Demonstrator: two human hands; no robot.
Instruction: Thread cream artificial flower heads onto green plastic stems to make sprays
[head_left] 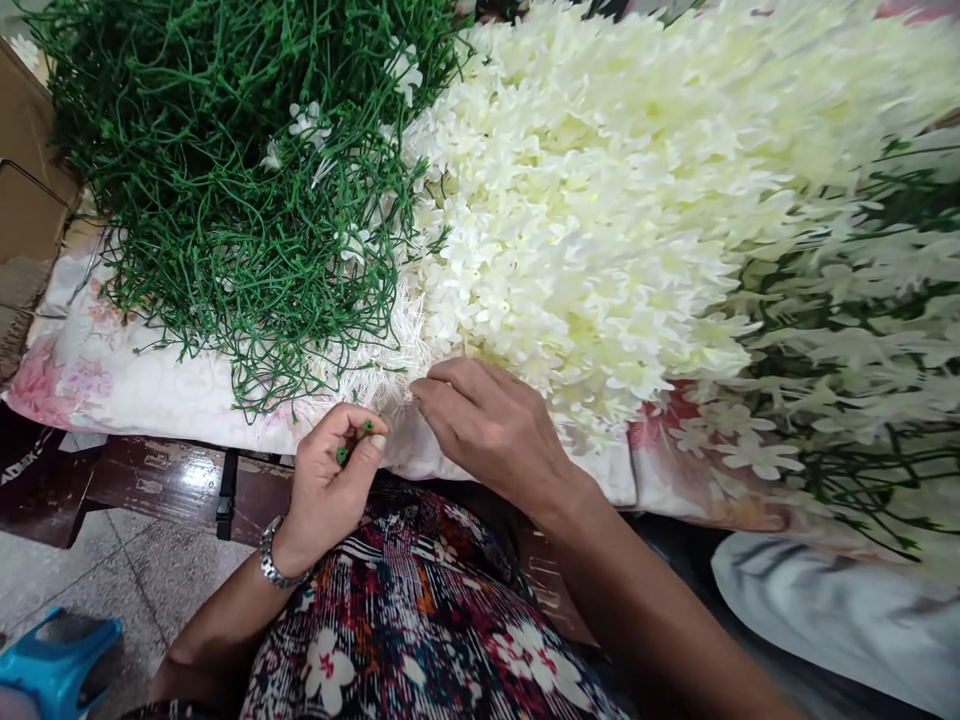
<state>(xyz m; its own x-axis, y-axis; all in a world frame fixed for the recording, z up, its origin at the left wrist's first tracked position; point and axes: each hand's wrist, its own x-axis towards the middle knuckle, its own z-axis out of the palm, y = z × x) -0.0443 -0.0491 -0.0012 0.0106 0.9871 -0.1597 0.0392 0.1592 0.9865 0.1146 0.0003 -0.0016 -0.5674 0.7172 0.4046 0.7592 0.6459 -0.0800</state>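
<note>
A: How are the hands held?

B: The left hand (334, 475) is raised palm-up just off the near edge of the table, with the wrist bent back and a metal bracelet (274, 562) worn on it. A short green stem (354, 440) is pinched between its thumb and curled fingers. The right hand (491, 425) is laid palm-down and stretched to the left. Its fingertips are drawn together at the foot of the white flowers (600, 200). Whether anything is caught between them cannot be told.

A: What is found around them?

B: A flowered cloth (112, 370) is spread over a dark wooden table (165, 480), and everything is piled on it. A tangled heap of green stems (240, 180) is seen at the far left, and the white flowers are heaped beside it, filling the middle. A fringe of thin white bits (375, 375) is exposed between the two piles, just ahead of both hands. Finished sprays (847, 400), white on green, are laid at the right. A cardboard box (26, 170) is set at the left edge and something of blue plastic (56, 665) on the floor. A patterned dress (420, 620) is seen below the hands.

A: Is anything in the way?

B: The stem is partly covered by the thumb and fingers, so only two small green parts are shown.

A: How is the stem described?

B: It is thin, bright green and bare. It is held clear of the cloth, near the right fingertips but apart from them.
</note>
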